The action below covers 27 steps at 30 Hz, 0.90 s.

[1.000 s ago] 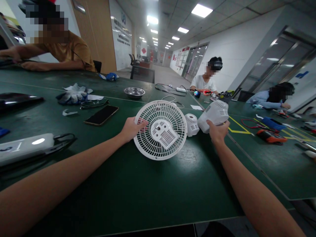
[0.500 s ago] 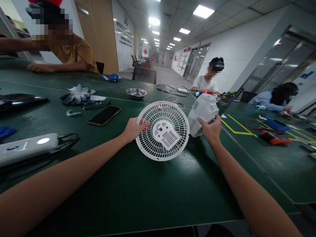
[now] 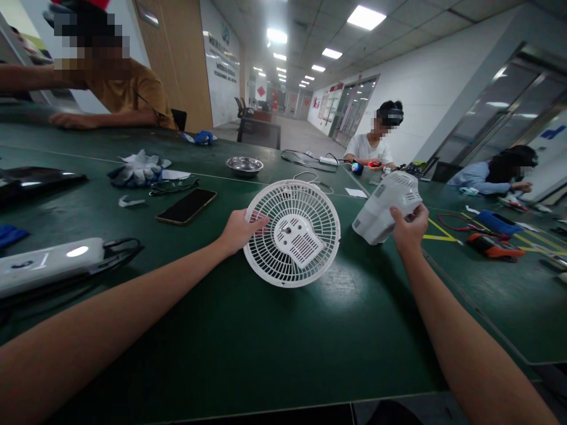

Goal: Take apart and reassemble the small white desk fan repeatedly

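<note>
A round white fan grille [image 3: 261, 260] with a slotted motor cover [image 3: 301, 242] at its middle stands tilted over the green table. My left hand [image 3: 241, 230] is closed on its left rim, thumb across the ribs. To the right of the grille, my right hand [image 3: 410, 227] grips a white plastic housing [image 3: 376, 212] with vent slots at its upper end. The housing leans and is apart from the grille. Its far side and some of my right fingers are hidden.
On the left are a phone [image 3: 186, 206], gloves [image 3: 139, 169] and a white device with a cable [image 3: 53, 265]. A metal bowl [image 3: 244, 166] sits beyond the grille. An orange multimeter [image 3: 494, 247] lies right. Co-workers sit across the table, one in a white shirt [image 3: 367, 149].
My right hand has moved the white housing to the right, away from the grille, uncovering a white paper on the table. My left hand and the grille have stayed nearly still.
</note>
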Tool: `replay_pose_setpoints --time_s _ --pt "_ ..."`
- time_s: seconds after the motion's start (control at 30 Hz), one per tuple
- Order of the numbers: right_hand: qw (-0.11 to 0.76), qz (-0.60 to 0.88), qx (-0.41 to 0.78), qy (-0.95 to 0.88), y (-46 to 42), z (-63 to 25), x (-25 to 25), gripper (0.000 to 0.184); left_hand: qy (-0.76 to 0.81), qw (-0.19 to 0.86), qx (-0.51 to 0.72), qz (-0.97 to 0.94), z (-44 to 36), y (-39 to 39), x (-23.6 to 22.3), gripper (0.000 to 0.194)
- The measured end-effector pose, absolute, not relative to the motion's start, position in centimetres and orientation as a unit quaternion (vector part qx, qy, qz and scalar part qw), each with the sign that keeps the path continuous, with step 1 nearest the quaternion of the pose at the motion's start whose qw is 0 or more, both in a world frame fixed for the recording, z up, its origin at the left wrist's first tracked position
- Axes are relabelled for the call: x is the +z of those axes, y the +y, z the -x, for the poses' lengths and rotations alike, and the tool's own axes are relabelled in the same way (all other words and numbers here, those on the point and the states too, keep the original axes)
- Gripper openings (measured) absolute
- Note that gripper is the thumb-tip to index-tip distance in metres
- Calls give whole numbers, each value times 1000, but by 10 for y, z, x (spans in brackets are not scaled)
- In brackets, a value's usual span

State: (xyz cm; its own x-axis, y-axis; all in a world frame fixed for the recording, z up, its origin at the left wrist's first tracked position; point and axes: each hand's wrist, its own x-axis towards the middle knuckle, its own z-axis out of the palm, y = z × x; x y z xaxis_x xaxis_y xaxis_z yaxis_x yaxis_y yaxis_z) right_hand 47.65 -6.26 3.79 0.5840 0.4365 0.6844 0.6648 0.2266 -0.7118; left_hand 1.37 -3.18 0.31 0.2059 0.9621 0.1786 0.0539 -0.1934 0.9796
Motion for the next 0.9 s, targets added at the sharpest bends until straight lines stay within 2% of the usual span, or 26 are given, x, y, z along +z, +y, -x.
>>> replay_pose_setpoints --time_s 0.3,0.53,0.6,0.7,0.9 --pt "645 588 -101 -477 -60 -483 37 67 418 487 483 -595 -16 -32 2 24" --pt "594 677 -121 -417 -62 -489 37 83 419 479 476 -607 -14 -33 4 21" --pt "577 695 -123 -411 -63 -488 38 83 418 481 478 -604 -15 -33 4 20" --pt "598 676 -98 -419 -63 -485 39 78 417 479 483 -603 -15 -32 4 20" --pt "622 640 -79 -445 -65 -480 41 83 419 480 476 -606 -15 -33 5 21"
